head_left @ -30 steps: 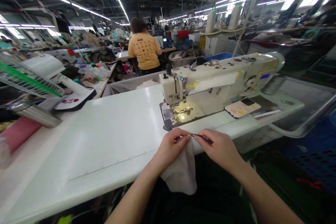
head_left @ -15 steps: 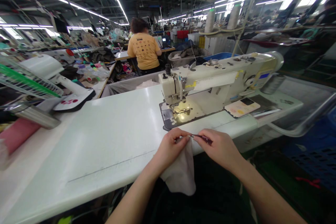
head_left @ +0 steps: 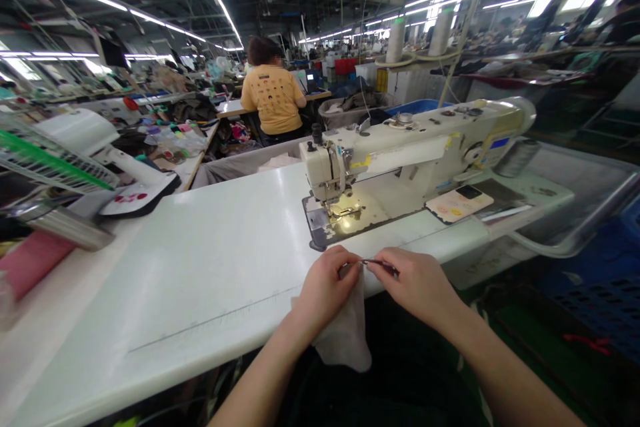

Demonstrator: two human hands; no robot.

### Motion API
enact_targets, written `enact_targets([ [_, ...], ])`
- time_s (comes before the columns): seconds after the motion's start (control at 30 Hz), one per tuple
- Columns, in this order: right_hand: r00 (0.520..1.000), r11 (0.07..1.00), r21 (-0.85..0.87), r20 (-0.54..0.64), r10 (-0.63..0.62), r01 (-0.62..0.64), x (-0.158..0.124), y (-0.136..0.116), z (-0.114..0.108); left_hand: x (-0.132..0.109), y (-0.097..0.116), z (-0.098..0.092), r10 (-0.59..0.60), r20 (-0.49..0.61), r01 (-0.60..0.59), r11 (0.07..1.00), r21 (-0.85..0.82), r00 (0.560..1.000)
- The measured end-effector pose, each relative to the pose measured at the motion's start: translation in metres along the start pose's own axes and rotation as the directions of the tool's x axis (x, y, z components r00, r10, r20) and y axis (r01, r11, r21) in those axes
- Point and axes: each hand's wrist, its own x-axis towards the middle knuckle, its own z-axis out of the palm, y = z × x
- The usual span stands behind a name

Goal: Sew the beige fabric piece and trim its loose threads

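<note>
My left hand pinches the top of a pale piece of cloth, which hangs over the table's front edge towards my lap. Close beside it, my right hand is closed around a slim dark tool, its tip touching or nearly touching the cloth at my left fingertips. Whether the tool is tweezers or snips I cannot make out. Both hands are in front of the sewing machine, short of its lit needle plate; no cloth lies under its presser foot.
A phone in a pale case lies on the white sewing table, right of the machine. A white fan and a metal flask are at the left. A blue crate stands at the right. A person in a yellow shirt sits ahead.
Both hands keep nearly the same place and grip. The cloth's hanging part has shifted a little, and the whole view has moved slightly.
</note>
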Motion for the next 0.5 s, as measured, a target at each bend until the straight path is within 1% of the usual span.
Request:
enact_targets([
  [0.07, 1.0, 0.999, 0.043, -0.004, 0.029, -0.029, 0.0, -0.001, 0.004, -0.001, 0.001, 0.001, -0.039, -0.026, 0.038, 0.999, -0.026, 0.999],
  [0.13, 0.994, 0.979, 0.173, -0.001, 0.111, -0.109, -0.001, -0.003, 0.009, -0.001, 0.003, 0.003, -0.121, -0.065, 0.113, 0.987, -0.111, 0.99],
  [0.17, 0.987, 0.953, 0.259, 0.004, 0.163, -0.158, -0.002, -0.004, 0.012, -0.001, 0.004, 0.004, -0.165, -0.082, 0.15, 0.975, -0.166, 0.983],
  [0.2, 0.977, 0.914, 0.351, 0.017, 0.212, -0.204, -0.002, -0.006, 0.015, -0.001, 0.005, 0.004, -0.203, -0.092, 0.178, 0.959, -0.221, 0.975],
  [0.27, 0.958, 0.806, 0.528, 0.059, 0.28, -0.268, -0.002, -0.008, 0.021, 0.0, 0.007, 0.006, -0.247, -0.096, 0.207, 0.927, -0.312, 0.964],
  [0.37, 0.938, 0.602, 0.733, 0.147, 0.315, -0.317, -0.003, -0.009, 0.027, 0.001, 0.011, 0.006, -0.274, -0.084, 0.218, 0.887, -0.407, 0.958],
  [0.43, 0.927, 0.493, 0.801, 0.195, 0.321, -0.34, -0.003, -0.01, 0.029, 0.002, 0.013, 0.006, -0.286, -0.068, 0.227, 0.865, -0.448, 0.956],
  [0.5, 0.92, 0.445, 0.823, 0.218, 0.324, -0.352, -0.003, -0.01, 0.029, 0.002, 0.013, 0.006, -0.295, -0.054, 0.236, 0.849, -0.472, 0.954],
])
